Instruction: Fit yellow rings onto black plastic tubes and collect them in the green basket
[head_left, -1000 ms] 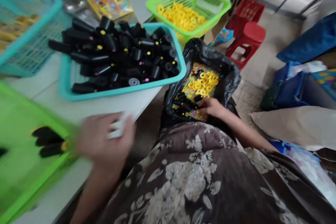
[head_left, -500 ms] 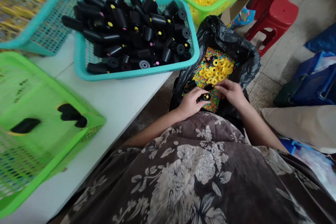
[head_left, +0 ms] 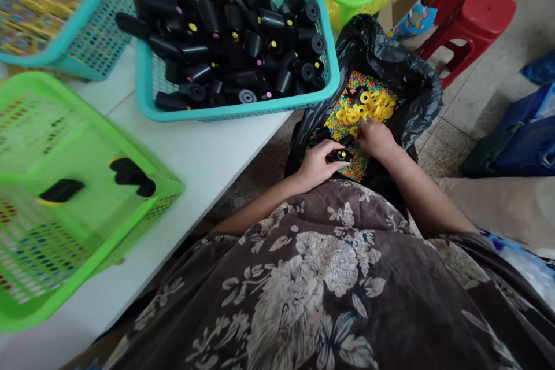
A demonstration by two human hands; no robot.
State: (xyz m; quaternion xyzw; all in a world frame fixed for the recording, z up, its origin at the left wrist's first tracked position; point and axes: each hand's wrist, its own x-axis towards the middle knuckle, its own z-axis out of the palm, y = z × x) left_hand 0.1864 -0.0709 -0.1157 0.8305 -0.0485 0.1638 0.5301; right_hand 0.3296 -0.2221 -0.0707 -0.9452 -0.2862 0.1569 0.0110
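My left hand is wrapped round a black cylinder whose open end faces up and shows something yellow inside. Just right of it, my right hand has its fingers pressed together at the near edge of a heap of yellow rings; what they hold, if anything, is hidden. Both hands are over a container lined with a black plastic bag, in which many small coloured beads lie under the rings. More black pieces rest on the beads beside my left hand.
On the white table stands a turquoise basket full of black cylinders. A green basket with a few black pieces is at the left. Another green basket holds yellow rings. A red stool stands at the right.
My right hand has moved up slightly towards the yellow rings, its fingers more curled. My left hand still holds the black cylinder. The whole view has shifted a little.
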